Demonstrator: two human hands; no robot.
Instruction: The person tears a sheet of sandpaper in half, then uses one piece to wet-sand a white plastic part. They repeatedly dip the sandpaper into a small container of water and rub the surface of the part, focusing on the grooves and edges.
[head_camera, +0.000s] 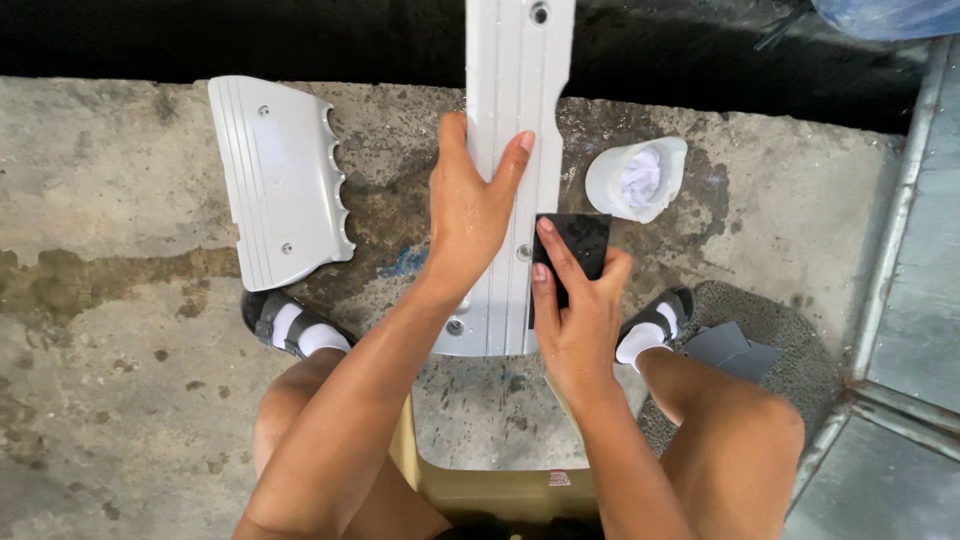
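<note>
Left hand (468, 215), grip clasped over long grey panel (510, 120) at frame centre. Right hand (575, 310), fingers pressing dark sanding sheet (575, 250) flat against panel's right edge, just below left grip.

I see a rough concrete floor (120, 180), stained and wet in places. On it lie a grey scalloped panel (280, 180), a long pale panel (515, 60), a white container (637, 178) and grey sheets (735, 350).
</note>
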